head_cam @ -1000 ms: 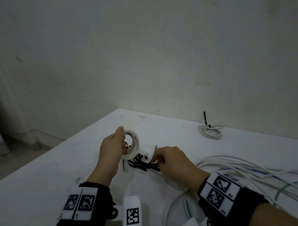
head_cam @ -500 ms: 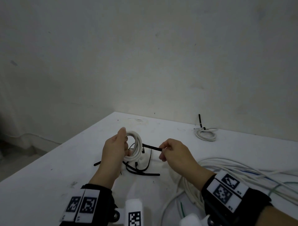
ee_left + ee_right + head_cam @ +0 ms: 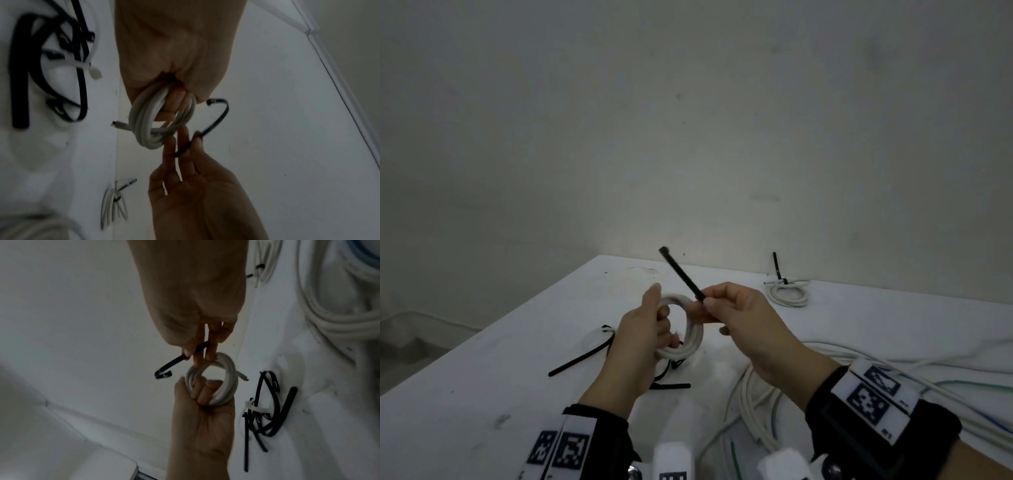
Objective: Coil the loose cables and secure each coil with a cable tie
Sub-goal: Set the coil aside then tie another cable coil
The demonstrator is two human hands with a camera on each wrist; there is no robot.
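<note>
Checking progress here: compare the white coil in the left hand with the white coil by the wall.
The held coil is gripped upright by the left hand, untied. The far coil lies flat on the table, bound by a black tie. Both are small white cable loops.

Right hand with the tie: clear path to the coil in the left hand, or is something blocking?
Probably yes. The right hand pinches the black cable tie right beside the white coil, which the left hand grips at one side, leaving the near arc exposed.
</note>
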